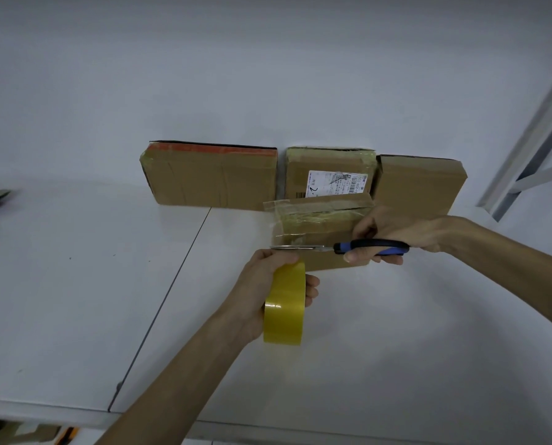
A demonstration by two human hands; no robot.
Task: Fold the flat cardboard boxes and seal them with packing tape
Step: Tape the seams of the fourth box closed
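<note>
My left hand (258, 285) grips the yellow packing tape roll (284, 305); my right hand (396, 231) holds blue-handled scissors (372, 243). The small brown cardboard box (319, 220) stands on the white table (75, 284) behind them. It is probably light and stiff, so it is best steadied at its edges.

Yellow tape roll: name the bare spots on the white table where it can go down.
Bare white table lies right of the yellow tape roll, nearer than the blue-handled scissors. A wider patch lies left of the dark table seam. Crowded at the back: the small taped cardboard box stands before three brown boxes along the wall.
</note>
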